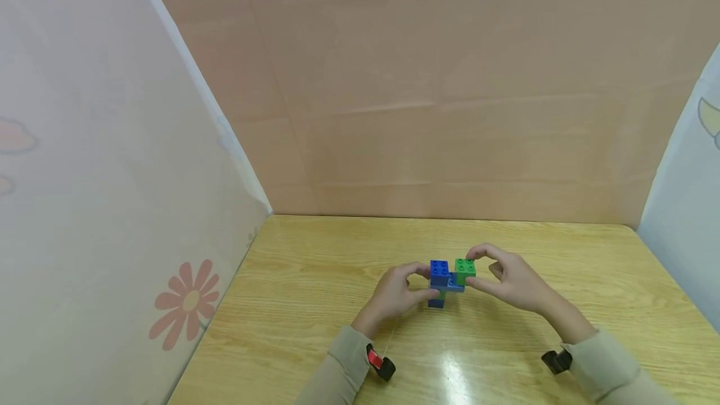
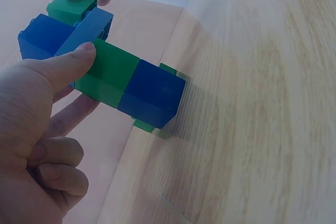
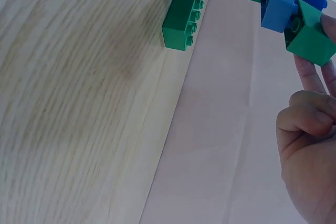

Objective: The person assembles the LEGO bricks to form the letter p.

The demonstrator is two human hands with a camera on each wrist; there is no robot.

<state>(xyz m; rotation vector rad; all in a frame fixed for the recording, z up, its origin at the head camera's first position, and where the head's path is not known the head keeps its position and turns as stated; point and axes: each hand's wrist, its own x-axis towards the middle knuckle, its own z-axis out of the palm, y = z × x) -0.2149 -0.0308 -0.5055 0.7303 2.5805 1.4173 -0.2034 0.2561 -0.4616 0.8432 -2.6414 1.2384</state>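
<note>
In the head view my left hand (image 1: 398, 292) grips a small tower of toy building bricks between thumb and fingers. The left wrist view shows its parts: a dark blue brick (image 2: 154, 92) lowest, a green brick (image 2: 108, 72) over it, then a longer light blue brick (image 2: 84, 31) jutting out sideways, and another dark blue brick (image 2: 42, 36) on top. My right hand (image 1: 510, 280) pinches a separate square green brick (image 1: 465, 271) by its sides. That brick overlaps the light blue brick's jutting end, beside the upper dark blue brick; in the right wrist view its hollow underside (image 3: 297, 24) partly shows.
A long green brick (image 3: 178, 22) with a row of studs lies on the wooden table (image 1: 315, 267) behind the tower's foot. A draped backdrop (image 1: 394, 142) rises along the table's far edge, with pale printed sheets (image 1: 112, 142) at the sides.
</note>
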